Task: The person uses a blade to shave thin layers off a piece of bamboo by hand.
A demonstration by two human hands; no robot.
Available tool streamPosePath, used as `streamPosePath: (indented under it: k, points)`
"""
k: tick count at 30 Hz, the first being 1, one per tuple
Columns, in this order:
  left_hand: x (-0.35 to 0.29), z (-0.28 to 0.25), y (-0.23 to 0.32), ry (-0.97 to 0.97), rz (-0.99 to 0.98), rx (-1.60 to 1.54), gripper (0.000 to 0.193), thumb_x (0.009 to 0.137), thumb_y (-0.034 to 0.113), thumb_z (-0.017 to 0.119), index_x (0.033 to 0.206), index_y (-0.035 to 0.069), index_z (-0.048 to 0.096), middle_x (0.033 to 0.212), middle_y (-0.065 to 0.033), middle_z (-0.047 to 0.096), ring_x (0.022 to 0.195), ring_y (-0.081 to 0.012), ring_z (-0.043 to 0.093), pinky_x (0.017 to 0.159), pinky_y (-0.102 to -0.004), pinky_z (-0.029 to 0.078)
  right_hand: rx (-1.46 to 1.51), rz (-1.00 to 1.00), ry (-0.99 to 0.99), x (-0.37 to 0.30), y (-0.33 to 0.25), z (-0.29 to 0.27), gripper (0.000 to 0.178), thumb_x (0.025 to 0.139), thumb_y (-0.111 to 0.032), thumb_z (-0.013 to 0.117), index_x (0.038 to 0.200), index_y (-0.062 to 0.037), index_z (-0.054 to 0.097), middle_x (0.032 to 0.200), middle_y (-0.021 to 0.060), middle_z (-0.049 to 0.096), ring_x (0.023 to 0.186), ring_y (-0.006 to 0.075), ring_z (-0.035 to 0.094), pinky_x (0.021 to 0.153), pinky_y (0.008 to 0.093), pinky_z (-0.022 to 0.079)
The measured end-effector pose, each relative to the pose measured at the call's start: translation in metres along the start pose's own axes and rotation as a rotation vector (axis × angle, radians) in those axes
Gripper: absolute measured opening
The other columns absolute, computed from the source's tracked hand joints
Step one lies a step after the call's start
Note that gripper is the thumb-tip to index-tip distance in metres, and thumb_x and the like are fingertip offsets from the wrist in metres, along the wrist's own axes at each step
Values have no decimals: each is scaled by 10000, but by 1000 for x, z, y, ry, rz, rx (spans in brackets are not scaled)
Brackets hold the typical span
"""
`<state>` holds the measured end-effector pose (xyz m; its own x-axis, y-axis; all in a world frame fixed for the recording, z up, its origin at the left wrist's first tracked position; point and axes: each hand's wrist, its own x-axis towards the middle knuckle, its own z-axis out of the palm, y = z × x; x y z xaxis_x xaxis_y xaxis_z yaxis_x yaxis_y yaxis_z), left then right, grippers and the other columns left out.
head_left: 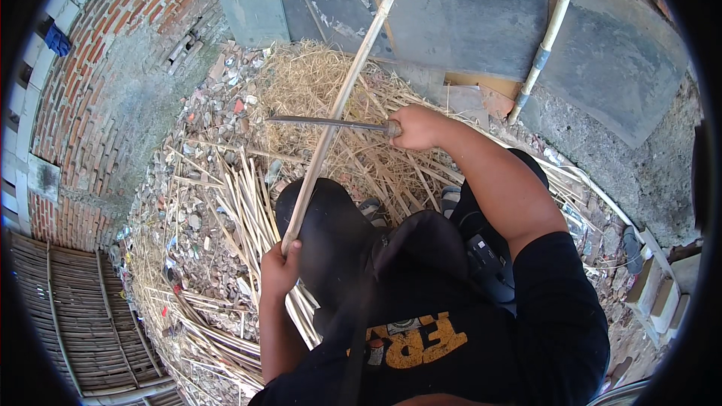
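My left hand (280,267) is closed around the lower end of a long, pale bamboo strip (347,84), which slants up and away to the right past my knee. In my right hand (418,127) is the handle of a long-bladed knife (323,120). Its dark blade points left and crosses the strip at about mid-length; whether the edge bites into it I cannot tell. Beneath the strip lies a heap of thin straw-like shavings (308,75). Beside my left leg is a loose pile of split bamboo strips (244,195).
Rubble and litter (192,218) cover the ground. A brick wall (94,83) stands at left, with a bamboo slat panel (71,316) below it. Grey boards (474,22) line the far side, where a white pipe (553,30) leans. A sandal (632,249) lies at right.
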<state>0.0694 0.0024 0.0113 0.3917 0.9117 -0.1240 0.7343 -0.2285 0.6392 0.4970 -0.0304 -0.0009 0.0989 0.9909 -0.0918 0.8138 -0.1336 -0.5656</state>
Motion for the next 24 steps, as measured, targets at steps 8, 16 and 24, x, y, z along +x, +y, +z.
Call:
streamPosePath:
  k: [8, 16, 24]
  points:
    - [-2, 1, 0, 7, -7, -2, 501, 971, 444, 653, 934, -55, 679, 643, -61, 615, 604, -112, 562, 557, -317, 452, 8, -4, -18, -3, -5, -4, 457, 818, -328, 715, 1146, -12, 669, 935, 227, 699, 927, 393, 672, 838, 458, 531]
    - [-3, 2, 4, 40, 11, 40, 508, 970, 445, 650, 954, -62, 686, 664, -112, 651, 620, -160, 622, 585, -338, 482, -7, -4, 7, -4, -7, -5, 462, 807, -304, 720, 1164, -17, 667, 951, 229, 698, 938, 394, 670, 846, 458, 531]
    - [-3, 3, 5, 53, 21, 80, 490, 967, 427, 654, 948, -61, 688, 633, -149, 641, 589, -210, 639, 577, -360, 486, -55, 29, 60, -13, -14, -21, 446, 788, -222, 678, 1204, -60, 685, 1016, 215, 711, 980, 376, 679, 878, 452, 541]
